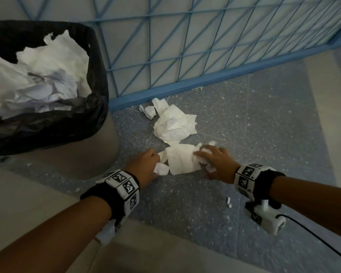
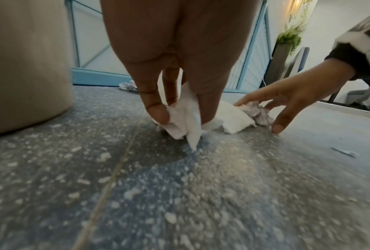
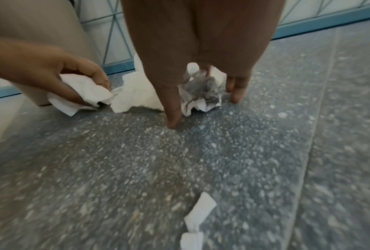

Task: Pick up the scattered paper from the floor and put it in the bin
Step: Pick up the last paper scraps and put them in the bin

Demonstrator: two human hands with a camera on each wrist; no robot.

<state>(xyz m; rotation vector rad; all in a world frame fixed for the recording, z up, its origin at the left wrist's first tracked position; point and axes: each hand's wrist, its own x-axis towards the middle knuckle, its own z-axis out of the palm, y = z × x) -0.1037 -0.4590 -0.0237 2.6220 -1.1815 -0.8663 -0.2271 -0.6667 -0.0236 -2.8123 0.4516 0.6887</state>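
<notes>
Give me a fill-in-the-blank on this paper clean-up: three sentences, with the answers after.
The beige bin has a ____ plastic liner. The left hand pinches a torn white paper scrap down at the speckled grey ____. The right hand spreads over a crumpled paper ball, with a ____ wire-grid fence beyond.
Missing: black; floor; blue.

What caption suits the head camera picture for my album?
Left hand and right hand gather crumpled white paper off speckled grey floor beside black-lined bin.

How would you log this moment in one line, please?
left hand: pinches paper scrap; right hand: straddles crumpled ball; large wad: on floor
</notes>
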